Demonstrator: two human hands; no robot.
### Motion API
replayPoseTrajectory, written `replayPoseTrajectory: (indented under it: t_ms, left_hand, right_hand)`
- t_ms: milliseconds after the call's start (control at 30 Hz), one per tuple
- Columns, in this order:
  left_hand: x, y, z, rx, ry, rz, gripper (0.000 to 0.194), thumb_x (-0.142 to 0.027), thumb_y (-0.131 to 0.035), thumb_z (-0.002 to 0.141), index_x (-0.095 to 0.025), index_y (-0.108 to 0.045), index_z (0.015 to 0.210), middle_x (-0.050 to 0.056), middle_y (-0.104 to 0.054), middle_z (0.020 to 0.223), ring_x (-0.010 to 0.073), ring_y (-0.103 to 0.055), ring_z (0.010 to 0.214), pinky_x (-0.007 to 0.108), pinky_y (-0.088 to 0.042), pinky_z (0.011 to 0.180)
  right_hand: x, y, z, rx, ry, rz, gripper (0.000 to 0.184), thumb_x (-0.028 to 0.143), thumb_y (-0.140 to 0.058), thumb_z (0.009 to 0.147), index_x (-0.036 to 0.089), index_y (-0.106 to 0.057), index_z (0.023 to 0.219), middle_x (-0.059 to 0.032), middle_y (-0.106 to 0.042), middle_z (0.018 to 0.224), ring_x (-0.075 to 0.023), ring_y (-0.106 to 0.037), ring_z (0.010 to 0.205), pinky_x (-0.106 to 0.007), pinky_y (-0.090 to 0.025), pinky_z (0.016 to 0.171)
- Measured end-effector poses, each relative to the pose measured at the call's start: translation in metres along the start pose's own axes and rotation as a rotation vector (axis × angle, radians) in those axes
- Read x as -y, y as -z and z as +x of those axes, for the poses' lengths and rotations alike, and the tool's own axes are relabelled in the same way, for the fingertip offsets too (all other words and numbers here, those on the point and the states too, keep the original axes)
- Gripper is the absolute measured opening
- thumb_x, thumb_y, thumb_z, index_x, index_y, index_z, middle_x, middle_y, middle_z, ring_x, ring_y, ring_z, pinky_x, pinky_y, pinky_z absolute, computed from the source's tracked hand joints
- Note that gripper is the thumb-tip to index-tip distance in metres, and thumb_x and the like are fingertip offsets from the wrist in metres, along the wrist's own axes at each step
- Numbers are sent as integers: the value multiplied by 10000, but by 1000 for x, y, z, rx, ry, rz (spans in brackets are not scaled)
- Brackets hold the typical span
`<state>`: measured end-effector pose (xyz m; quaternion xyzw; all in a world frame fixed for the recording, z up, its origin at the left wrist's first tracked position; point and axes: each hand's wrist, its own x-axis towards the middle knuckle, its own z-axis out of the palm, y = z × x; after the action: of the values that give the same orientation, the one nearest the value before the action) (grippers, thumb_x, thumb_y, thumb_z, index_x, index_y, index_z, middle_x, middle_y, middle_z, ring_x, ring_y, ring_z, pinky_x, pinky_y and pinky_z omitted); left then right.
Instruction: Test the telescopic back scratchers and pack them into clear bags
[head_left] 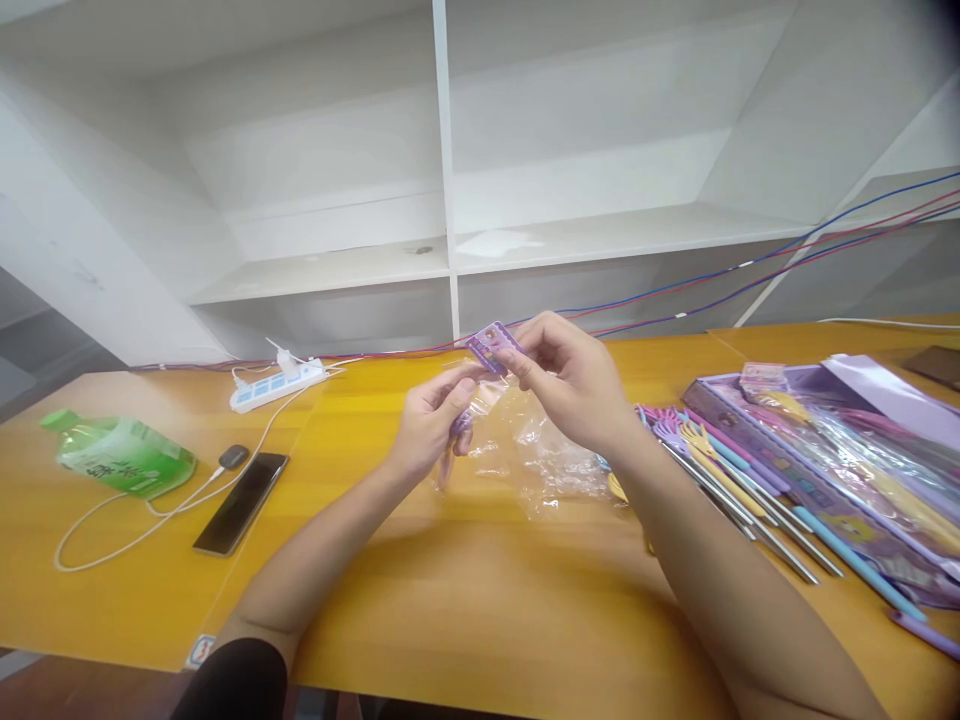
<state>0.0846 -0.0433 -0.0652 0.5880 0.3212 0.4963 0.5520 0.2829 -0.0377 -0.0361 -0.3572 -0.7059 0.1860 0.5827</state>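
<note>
My right hand [574,375] is closed, pinching a small purple printed card [489,345] between thumb and fingers, up near the back of the table. Just left of it and a little lower, my left hand [435,420] is also closed. Something purplish shows at its fingertips, too blurred and covered to name. Crumpled clear plastic wrapping [551,465] lies on the table under and beside the hands. To the right of my right forearm lie several forks and spoons [709,450] with pastel heads and metal handles.
At right stands a purple box [840,510] with bagged cutlery inside. At left are a green bottle [124,455] on its side, a phone [241,503], a white cable and a power strip [277,387]. White shelving [442,150] rises behind the wooden table [450,590]; cables [660,290] run along it.
</note>
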Motion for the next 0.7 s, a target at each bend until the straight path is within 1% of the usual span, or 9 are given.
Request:
replayPoseTrajectory:
  t_ms: [67,200,300,400,500,600,700]
  left_hand:
    - [1,1,1,-11,-7,-17,496,-540,-752,954,-203,-768,1318,121,-804,1237,23,-526,393,186,-380,349]
    - [4,1,3,-49,-4,-42,531,-555,-791,921,-176,-776,1292,106,-832,1064,30,-525,377,184,-397,379]
    - [5,2,4,-66,-3,-48,551,-570,-809,900,-181,-775,1289,104,-831,1084,28,-527,372,189,-405,383]
    - [5,3,4,-55,-11,-62,516,-565,-804,910,-191,-781,1265,92,-828,1083,28,-535,373,187,-400,382]
    - [3,4,3,-24,-23,-65,485,-545,-776,943,-203,-780,1287,71,-823,994,34,-538,377,183,-394,390]
    - [1,3,3,-17,-22,-53,491,-543,-759,960,-203,-774,1315,45,-797,856,45,-535,378,184,-384,394]
    - [1,3,3,-23,-7,-71,501,-546,-772,947,-200,-778,1309,8,-741,729,51,-528,372,179,-368,393]
  right_hand:
    - [1,0,0,-7,22,-6,424,561,-724,990,198,-600,811,-21,-628,862,-124,-568,769,-285,-446,661]
    - [1,2,0,17,24,-45,389,525,-742,988,202,-597,825,-9,-625,843,-123,-558,751,-279,-422,637]
    - [1,6,1,49,40,-99,349,465,-733,1003,203,-592,820,0,-610,824,-117,-548,740,-270,-416,633]
    - [2,8,1,76,77,-131,345,423,-704,1023,199,-575,795,-4,-607,845,-115,-553,753,-267,-422,645]
    - [3,8,2,38,98,-125,364,442,-705,1025,200,-569,789,-5,-603,844,-118,-554,759,-273,-418,652]
    - [2,6,2,-13,105,-98,382,474,-743,998,203,-568,794,0,-603,843,-118,-554,761,-275,-410,646]
    - [2,5,2,17,95,-105,404,501,-736,998,202,-562,789,0,-605,838,-119,-559,760,-274,-414,650]
